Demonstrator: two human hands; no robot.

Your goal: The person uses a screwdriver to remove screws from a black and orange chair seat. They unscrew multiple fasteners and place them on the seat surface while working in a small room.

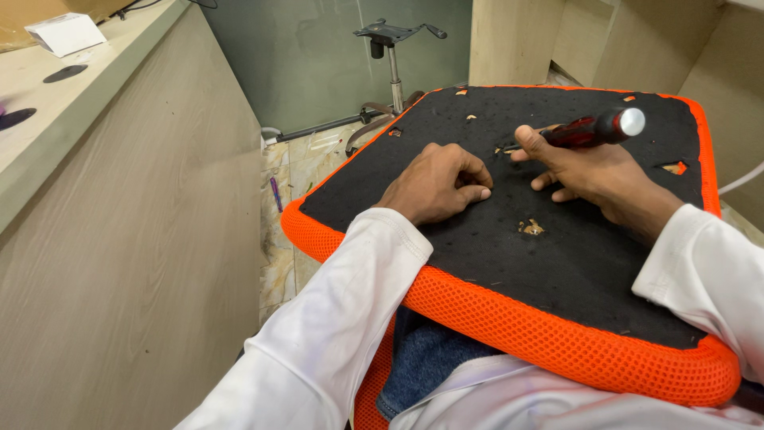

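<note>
Across the person's lap, an upturned orange mesh chair seat (557,334) is lying underside up, so the left hand (436,185) is pinching something small at its centre while the right hand (593,171) is gripping a red-handled screwdriver (593,130) nearer its far edge.

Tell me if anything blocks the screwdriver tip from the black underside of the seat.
Nothing visible does. The right hand grips the screwdriver, its tip pointing at a hole in the seat underside. The left hand rests beside it, not across it.
</note>
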